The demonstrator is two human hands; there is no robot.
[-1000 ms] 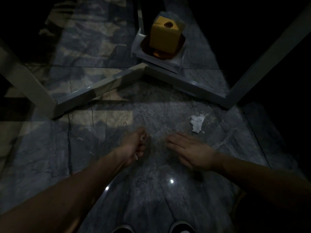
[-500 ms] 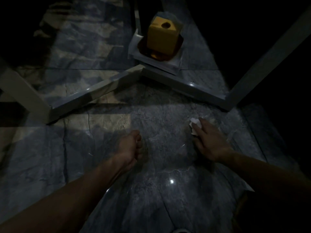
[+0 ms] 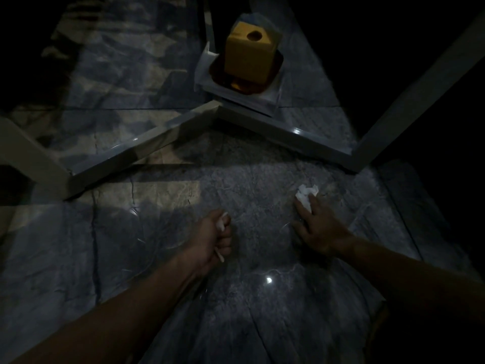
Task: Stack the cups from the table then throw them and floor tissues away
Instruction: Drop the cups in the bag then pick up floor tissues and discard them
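We look down at a dark marble floor (image 3: 162, 258), dimly lit, with one bright glint of light near its middle. A pale table frame (image 3: 147, 143) crosses the upper part of the view, its bars meeting in a corner at centre and its legs running out to both sides. Beyond that corner stands a yellow box (image 3: 248, 55) with a round hole in its top; it sits on a dark dish, and the dish rests on a white tray (image 3: 265, 102).

Our two bare forearms reach in from the bottom edge. Our left hand (image 3: 212, 239) is curled into a fist just above the floor, and white scraps (image 3: 221, 225) poke out at the top and bottom of it, so its fingers are closed around tissue. Our right hand (image 3: 319, 227) lies low over the floor, well apart from the left, fingers stretched forward. Its fingertips are closed on a crumpled white tissue (image 3: 305, 194), which sits at the far end of the hand, touching or just above the floor; we cannot tell which. No cups are in view.
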